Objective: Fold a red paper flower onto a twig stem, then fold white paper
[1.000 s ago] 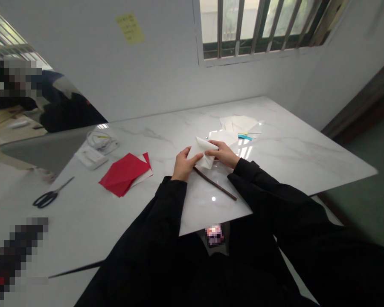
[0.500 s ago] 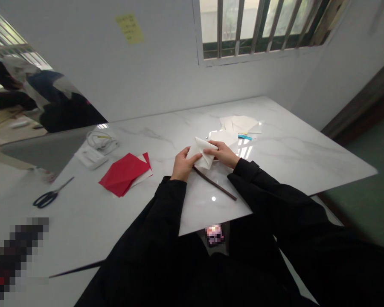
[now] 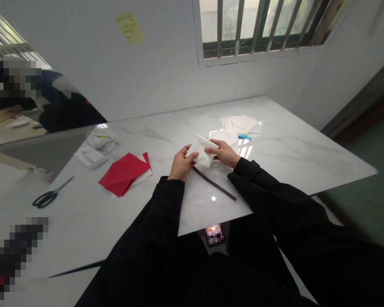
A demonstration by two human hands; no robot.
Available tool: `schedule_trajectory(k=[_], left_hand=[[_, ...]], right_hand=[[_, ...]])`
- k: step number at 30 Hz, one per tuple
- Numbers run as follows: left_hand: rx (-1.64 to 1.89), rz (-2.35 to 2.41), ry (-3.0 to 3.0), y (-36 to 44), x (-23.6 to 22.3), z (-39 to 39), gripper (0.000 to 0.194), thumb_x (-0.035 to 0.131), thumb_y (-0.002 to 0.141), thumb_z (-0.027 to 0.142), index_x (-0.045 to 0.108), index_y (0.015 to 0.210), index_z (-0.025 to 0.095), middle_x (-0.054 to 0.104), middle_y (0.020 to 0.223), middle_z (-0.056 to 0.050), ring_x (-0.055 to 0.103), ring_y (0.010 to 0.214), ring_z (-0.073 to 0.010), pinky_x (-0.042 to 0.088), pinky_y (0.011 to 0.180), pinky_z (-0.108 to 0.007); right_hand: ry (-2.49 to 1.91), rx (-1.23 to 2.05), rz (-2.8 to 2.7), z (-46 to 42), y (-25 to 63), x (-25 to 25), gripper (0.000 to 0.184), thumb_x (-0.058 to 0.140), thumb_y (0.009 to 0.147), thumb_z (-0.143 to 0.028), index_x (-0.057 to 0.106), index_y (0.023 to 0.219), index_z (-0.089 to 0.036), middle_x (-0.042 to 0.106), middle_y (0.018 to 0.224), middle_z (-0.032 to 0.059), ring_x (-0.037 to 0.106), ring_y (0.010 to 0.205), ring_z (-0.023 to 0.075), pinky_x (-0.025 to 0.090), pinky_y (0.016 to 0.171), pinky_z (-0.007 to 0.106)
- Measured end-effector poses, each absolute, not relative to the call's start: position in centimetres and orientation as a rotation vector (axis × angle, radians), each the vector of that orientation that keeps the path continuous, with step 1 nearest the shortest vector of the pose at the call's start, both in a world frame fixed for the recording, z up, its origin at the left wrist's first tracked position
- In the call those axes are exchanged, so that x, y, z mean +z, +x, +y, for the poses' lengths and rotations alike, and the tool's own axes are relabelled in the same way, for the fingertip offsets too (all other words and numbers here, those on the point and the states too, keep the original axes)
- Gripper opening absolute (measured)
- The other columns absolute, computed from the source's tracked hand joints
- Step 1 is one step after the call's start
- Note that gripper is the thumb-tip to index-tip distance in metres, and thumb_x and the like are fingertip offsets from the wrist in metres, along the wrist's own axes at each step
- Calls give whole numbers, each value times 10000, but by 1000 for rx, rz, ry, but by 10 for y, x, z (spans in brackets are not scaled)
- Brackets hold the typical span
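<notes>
A folded piece of white paper (image 3: 204, 150) is held just above the white marble table (image 3: 275, 157) between both my hands. My left hand (image 3: 180, 164) pinches its left edge with thumb on top. My right hand (image 3: 223, 152) grips its right side, fingers curled over the fold. A thin dark brown stick (image 3: 215, 183) lies on the table just below my hands, slanting down to the right.
Red folded paper sheets (image 3: 124, 172) lie to the left. Black scissors (image 3: 49, 196) rest further left, near a white charger with coiled cable (image 3: 96, 149). More white sheets (image 3: 240, 124) and a small blue item (image 3: 245, 137) sit behind my hands. Another person is at the far left.
Both hands have shifted the white paper slightly up and away; the fold looks a little tighter. Nothing else on the table has moved.
</notes>
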State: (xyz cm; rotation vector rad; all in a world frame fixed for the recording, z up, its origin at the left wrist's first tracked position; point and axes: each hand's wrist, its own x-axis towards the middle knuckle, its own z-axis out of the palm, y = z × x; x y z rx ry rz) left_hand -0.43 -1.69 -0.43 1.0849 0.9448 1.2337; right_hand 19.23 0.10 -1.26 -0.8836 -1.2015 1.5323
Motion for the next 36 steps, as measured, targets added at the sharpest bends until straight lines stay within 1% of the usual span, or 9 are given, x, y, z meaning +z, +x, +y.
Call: schedule_trajectory(k=[4,11,15,20,24,29,33,36], left_hand=[[1246,999,1132,-4,-9,-16,656,946,664,409,695,1217,160,788,1086,-92,752,915,-237,622,858,-383],[1256,1030,1171,-4,-13,-14,655,958,643,400,719,1201,154,801,1008,-66,739,805,-199,612,787,-330],[1256,1050,1185,-5,-14,-13,656,952,636,403,720,1197,153,798,975,-55,727,772,-190,595,761,-314],[1258,1040,1168,-5,-13,-12,644,946,646,408,710,1191,159,792,996,-63,734,805,-202,604,779,-332],[1259,993,1110,-6,-8,-14,638,940,662,408,686,1196,170,791,1019,-77,758,914,-244,627,821,-364],[1256,935,1073,-6,-2,-16,646,945,664,390,667,1205,169,792,1127,-107,765,1031,-268,639,907,-400],[1281,984,1080,-6,-5,-15,637,937,659,382,674,1199,169,788,1108,-100,758,1030,-270,634,915,-410],[1301,1043,1112,-6,-9,-13,625,934,652,394,688,1180,168,779,1063,-87,750,963,-255,631,872,-396]], right_hand=[[-880,1518,-1221,2,192,-14,477,900,700,-365,737,1115,-194,753,926,14,692,809,184,602,715,298],[-888,1483,-1263,2,192,-17,461,898,706,-347,742,1112,-194,759,909,11,702,796,186,610,708,298],[-867,1503,-1266,3,192,-18,490,912,695,-322,749,1143,-206,786,986,32,721,825,200,625,747,320],[-796,1593,-1219,0,193,-13,524,927,702,-329,744,1177,-207,797,1041,43,738,894,214,635,768,324],[-784,1655,-1212,-2,196,-9,556,948,658,-276,731,1165,-210,794,1077,44,731,939,211,632,780,311],[-792,1683,-1115,-1,198,-6,507,941,651,-261,727,1108,-217,774,1082,34,720,950,196,632,801,307],[-764,1710,-1077,0,199,-5,500,934,674,-282,726,1123,-220,764,1042,24,716,925,188,633,811,323],[-761,1701,-1129,-1,198,-7,526,953,665,-273,729,1138,-221,779,1077,30,728,949,192,632,837,331]])
